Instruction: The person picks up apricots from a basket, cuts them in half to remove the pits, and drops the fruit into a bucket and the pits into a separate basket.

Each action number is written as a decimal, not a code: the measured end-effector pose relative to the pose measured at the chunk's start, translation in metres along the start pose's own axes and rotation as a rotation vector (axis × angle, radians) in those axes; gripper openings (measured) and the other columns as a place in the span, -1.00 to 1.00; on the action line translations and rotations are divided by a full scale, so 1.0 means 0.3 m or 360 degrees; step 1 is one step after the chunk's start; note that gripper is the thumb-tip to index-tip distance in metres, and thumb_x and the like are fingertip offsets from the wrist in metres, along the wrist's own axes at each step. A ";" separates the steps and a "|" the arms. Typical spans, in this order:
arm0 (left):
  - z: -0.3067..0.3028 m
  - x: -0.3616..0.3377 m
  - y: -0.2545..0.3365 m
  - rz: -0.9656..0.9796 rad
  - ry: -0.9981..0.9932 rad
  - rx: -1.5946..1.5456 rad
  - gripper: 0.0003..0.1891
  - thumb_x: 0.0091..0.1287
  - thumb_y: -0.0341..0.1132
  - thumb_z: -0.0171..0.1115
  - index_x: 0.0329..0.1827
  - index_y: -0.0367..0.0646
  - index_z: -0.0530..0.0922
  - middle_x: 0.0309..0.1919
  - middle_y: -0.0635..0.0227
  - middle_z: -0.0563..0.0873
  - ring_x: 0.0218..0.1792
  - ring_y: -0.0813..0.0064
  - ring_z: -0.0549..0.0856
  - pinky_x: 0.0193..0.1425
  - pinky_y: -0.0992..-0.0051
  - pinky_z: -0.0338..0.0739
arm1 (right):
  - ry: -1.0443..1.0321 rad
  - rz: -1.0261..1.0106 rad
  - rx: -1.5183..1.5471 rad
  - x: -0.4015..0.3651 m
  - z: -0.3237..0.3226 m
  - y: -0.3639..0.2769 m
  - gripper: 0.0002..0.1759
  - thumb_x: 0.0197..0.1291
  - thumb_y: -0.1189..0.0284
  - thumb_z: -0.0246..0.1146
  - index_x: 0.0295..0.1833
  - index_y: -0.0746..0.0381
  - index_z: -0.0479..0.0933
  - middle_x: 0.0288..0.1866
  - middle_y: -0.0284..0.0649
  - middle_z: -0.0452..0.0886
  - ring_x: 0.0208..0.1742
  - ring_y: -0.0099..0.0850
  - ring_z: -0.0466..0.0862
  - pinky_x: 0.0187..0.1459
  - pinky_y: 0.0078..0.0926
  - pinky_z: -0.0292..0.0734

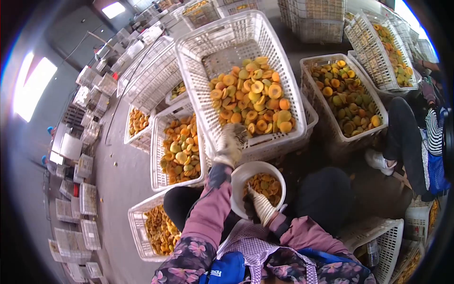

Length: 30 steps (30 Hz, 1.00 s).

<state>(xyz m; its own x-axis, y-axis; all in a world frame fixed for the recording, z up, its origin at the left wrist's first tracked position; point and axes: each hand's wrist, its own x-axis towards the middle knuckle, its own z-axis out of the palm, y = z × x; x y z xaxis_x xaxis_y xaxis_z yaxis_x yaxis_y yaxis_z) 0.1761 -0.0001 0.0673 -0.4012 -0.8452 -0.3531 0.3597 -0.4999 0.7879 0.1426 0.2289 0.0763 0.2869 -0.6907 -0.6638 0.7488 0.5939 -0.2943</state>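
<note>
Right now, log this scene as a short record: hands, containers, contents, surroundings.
Left hand: gloved, at the near edge of a white perforated plastic crate
Crate contents: orange and green fruit, many pieces halved
Right hand: gloved, inside a round white plastic bucket; grip unclear
Bucket contents: orange-brown fruit pieces
Surroundings: more white fruit-filled crates left and right; another person's black-trousered leg at right

1. Daylight comes from a large opening (36, 90) at left, burnt out to white; a smaller opening (113, 10) also glares.
2. The floor (322, 151) sinks into deep shadow past the large crate (222, 35)'s near right corner.
3. At its near left corner, the left hand (231, 143) looks slightly blurred.
4. Distant crates (88, 199) are soft.
5. Fisheye curvature bends straight lines; black, blue-fringed vignetting fills the corners.
</note>
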 end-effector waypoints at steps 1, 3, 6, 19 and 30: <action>-0.087 0.243 -0.127 0.0297 -0.0080 0.1186 -0.64 0.33 -0.09 -0.02 -0.04 -0.21 0.45 -0.30 0.24 0.62 -0.38 0.36 0.57 -0.30 0.48 0.49 | 0.0115 -0.0114 -0.0014 0.024 0.001 0.003 -0.51 0.19 -0.12 0.05 -0.46 0.07 0.41 -0.73 -0.41 0.29 -0.79 -0.49 0.24 -0.72 -0.50 0.11; 0.013 0.303 -0.135 0.0215 0.0213 0.2570 -0.46 0.19 -0.08 0.17 0.13 -0.25 0.37 -0.08 -0.05 0.63 -0.04 0.07 0.64 0.01 0.25 0.51 | 0.0304 -0.0258 -0.0031 0.065 0.006 0.007 -0.56 0.23 -0.05 0.04 -0.48 0.08 0.41 -0.72 -0.40 0.33 -0.78 -0.48 0.25 -0.71 -0.52 0.12; -0.003 0.399 -0.165 -0.0040 -0.0007 0.2789 -0.43 0.12 -0.10 0.24 0.16 -0.17 0.36 -0.05 -0.08 0.61 0.03 0.05 0.59 0.02 0.25 0.48 | 0.0273 -0.0308 -0.0054 0.046 0.014 -0.021 -0.58 0.28 0.01 0.01 -0.47 0.08 0.39 -0.73 -0.39 0.32 -0.79 -0.48 0.26 -0.72 -0.54 0.15; 0.065 -0.421 -0.140 0.0018 -0.0469 -0.0199 -0.88 0.37 -0.42 0.00 -0.08 -0.13 0.45 -0.06 0.24 0.57 -0.12 0.36 0.60 -0.06 0.43 0.57 | 0.0632 -0.1505 -0.1115 0.047 -0.035 -0.052 -0.58 0.25 0.20 0.08 -0.02 0.36 0.42 -0.23 0.20 0.57 -0.15 0.14 0.55 -0.18 -0.18 0.45; 0.033 -0.498 -0.166 0.0125 -0.0170 -0.0169 -0.66 0.38 0.02 0.01 -0.29 -0.10 0.43 -0.43 0.40 0.49 -0.38 0.39 0.58 -0.33 0.41 0.53 | 0.0574 -0.1338 -0.1575 0.058 -0.057 0.045 -0.49 0.28 0.11 0.03 0.04 0.37 0.40 -0.26 0.18 0.58 -0.16 0.09 0.57 -0.18 -0.19 0.48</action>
<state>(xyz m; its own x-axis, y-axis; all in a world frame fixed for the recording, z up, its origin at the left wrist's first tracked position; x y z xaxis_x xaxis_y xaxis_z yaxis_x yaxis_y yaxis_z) 0.2097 0.1528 0.0858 -0.4536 -0.8604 -0.2322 0.4783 -0.4549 0.7512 0.1474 0.2320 0.0490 -0.3290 -0.9345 -0.1356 -0.1673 0.1990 -0.9656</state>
